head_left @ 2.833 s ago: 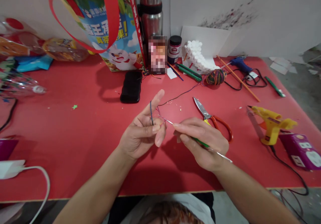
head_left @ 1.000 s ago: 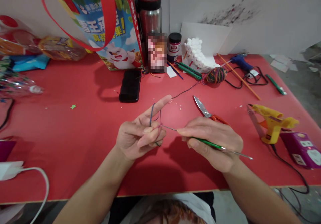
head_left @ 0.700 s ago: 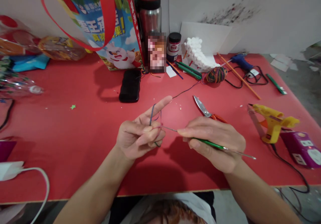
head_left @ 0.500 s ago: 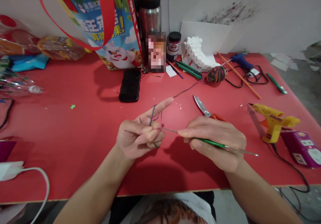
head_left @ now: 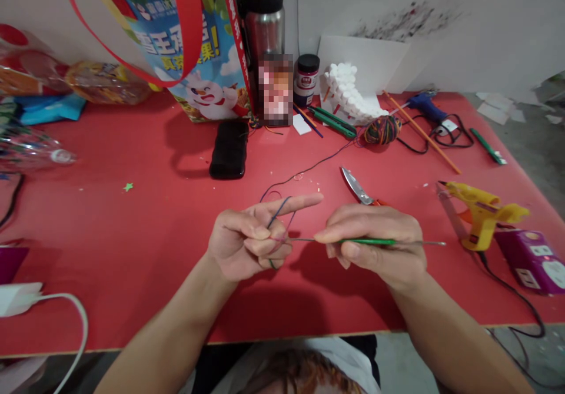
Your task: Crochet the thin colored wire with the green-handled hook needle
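My left hand (head_left: 247, 241) pinches thin yarn (head_left: 279, 210) between thumb and fingers. Its index finger points out to the right with a strand looped over it. In my right hand (head_left: 375, 241) is a crochet hook (head_left: 371, 242) with a green grip, held like a pen. The hook's thin metal tip reaches left to the pinched yarn at my left fingertips; the stitch there is too small to make out. From the left hand the strand runs across the table to a multicoloured yarn ball (head_left: 382, 130).
Scissors (head_left: 356, 186) lie just beyond my right hand. A yellow glue gun (head_left: 483, 211) and purple power socket (head_left: 532, 261) stand at right. Behind are a black phone (head_left: 228, 149), a printed bag (head_left: 198, 58), a steel flask (head_left: 265, 29), a green cutter (head_left: 332, 122) and a white bumpy piece (head_left: 348, 93).
My left index finger has tipped downward and to the right. The strand behind it now lies slack along the table. The hook has levelled out, and my right hand has shifted slightly left.
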